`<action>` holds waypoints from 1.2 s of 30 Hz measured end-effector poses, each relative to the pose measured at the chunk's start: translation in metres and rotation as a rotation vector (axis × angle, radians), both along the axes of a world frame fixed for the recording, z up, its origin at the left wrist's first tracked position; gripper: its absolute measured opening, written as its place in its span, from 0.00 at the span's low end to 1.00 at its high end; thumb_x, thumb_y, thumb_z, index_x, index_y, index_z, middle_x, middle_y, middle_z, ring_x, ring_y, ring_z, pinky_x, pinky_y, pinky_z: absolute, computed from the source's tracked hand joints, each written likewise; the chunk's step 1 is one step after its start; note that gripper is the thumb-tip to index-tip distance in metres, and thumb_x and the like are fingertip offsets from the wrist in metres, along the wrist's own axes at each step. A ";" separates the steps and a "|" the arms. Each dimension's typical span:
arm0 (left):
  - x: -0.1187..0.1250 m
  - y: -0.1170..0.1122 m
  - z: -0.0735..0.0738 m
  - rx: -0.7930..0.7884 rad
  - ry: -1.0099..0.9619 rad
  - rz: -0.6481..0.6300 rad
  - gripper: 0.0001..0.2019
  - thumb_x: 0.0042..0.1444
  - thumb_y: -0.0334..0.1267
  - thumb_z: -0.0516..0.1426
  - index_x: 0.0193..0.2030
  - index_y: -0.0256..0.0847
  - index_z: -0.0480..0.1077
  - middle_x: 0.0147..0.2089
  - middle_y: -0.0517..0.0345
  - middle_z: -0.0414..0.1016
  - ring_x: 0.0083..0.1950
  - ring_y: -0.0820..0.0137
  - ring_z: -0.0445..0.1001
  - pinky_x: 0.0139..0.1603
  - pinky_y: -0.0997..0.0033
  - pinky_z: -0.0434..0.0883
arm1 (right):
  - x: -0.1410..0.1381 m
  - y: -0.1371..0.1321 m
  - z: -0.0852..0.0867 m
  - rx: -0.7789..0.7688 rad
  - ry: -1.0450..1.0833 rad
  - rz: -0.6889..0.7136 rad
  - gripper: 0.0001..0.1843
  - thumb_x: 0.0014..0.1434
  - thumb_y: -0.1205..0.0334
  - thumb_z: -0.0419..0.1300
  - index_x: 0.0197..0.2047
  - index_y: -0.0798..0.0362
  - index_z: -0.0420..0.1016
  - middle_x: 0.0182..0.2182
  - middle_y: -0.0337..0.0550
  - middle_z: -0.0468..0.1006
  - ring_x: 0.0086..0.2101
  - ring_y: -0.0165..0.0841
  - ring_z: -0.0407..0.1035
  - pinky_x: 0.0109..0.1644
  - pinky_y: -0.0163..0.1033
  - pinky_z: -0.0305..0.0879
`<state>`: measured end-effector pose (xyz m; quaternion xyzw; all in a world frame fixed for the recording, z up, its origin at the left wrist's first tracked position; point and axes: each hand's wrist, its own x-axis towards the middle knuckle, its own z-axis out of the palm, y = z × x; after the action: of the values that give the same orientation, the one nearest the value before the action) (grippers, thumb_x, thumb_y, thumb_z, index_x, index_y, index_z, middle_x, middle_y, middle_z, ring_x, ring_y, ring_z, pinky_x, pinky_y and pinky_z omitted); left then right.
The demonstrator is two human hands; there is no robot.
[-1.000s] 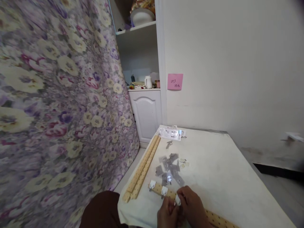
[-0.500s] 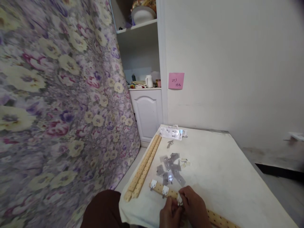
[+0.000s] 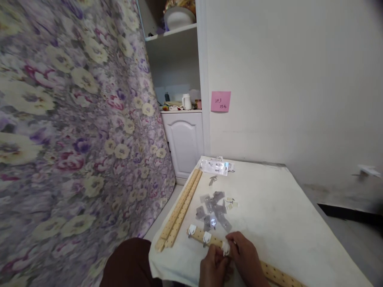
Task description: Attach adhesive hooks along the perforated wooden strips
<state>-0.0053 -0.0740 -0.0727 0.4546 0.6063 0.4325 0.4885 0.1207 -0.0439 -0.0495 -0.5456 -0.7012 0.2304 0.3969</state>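
Observation:
A perforated wooden strip [image 3: 272, 274] lies slantwise across the near part of the table, partly covered by my hands. Two white hooks, one at its far left end [image 3: 192, 229] and another beside it [image 3: 206, 238], sit on the strip. Between my hands is a third white hook [image 3: 226, 248] on the same strip. My left hand [image 3: 213, 266] is closed at this hook's lower left side, fingers pinched. From the right, my right hand [image 3: 245, 255] has thumb and forefinger closed about the hook's other side; the exact contact is partly hidden.
Several clear grey adhesive hooks [image 3: 213, 209] lie in a cluster beyond the strip, with small white pieces [image 3: 231, 204] beside them. Two more perforated strips [image 3: 179, 211] run along the table's left edge. Clear packaging [image 3: 214, 166] lies at the back. A floral curtain [image 3: 83, 131] hangs left.
The view has shifted slightly. My right hand's fingers have drawn back a little from the third hook, showing more of its white plate. My left hand stays at its lower side.

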 end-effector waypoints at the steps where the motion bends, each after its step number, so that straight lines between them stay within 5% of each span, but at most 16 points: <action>1: 0.001 -0.001 0.003 -0.002 -0.020 0.002 0.08 0.48 0.40 0.55 0.29 0.44 0.57 0.23 0.66 0.69 0.23 0.68 0.73 0.19 0.74 0.64 | 0.003 0.002 0.000 0.004 0.007 -0.001 0.12 0.58 0.61 0.48 0.36 0.50 0.73 0.32 0.41 0.77 0.33 0.33 0.72 0.39 0.35 0.64; 9: 0.000 -0.006 0.018 0.051 0.031 -0.032 0.08 0.50 0.40 0.55 0.31 0.43 0.59 0.24 0.63 0.71 0.25 0.68 0.74 0.21 0.75 0.65 | 0.015 0.005 0.005 -0.047 -0.002 -0.022 0.13 0.58 0.62 0.47 0.37 0.51 0.73 0.33 0.42 0.77 0.34 0.34 0.71 0.40 0.36 0.64; 24: 0.003 0.001 0.010 0.010 0.025 0.008 0.14 0.45 0.48 0.58 0.28 0.44 0.58 0.22 0.66 0.70 0.23 0.69 0.74 0.18 0.76 0.64 | 0.003 -0.004 0.005 -0.082 -0.244 -0.043 0.13 0.58 0.68 0.46 0.35 0.49 0.72 0.35 0.40 0.74 0.35 0.31 0.71 0.40 0.33 0.61; 36: 0.002 -0.002 0.018 0.024 0.013 -0.021 0.09 0.47 0.42 0.56 0.30 0.44 0.58 0.22 0.67 0.68 0.24 0.68 0.74 0.18 0.76 0.64 | 0.002 -0.005 0.009 -0.112 -0.257 -0.039 0.11 0.57 0.68 0.49 0.33 0.49 0.72 0.33 0.38 0.74 0.34 0.30 0.70 0.38 0.32 0.59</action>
<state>-0.0032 -0.0758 -0.0551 0.4694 0.5996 0.4316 0.4836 0.1223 -0.0491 -0.0401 -0.6052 -0.7217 0.1897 0.2772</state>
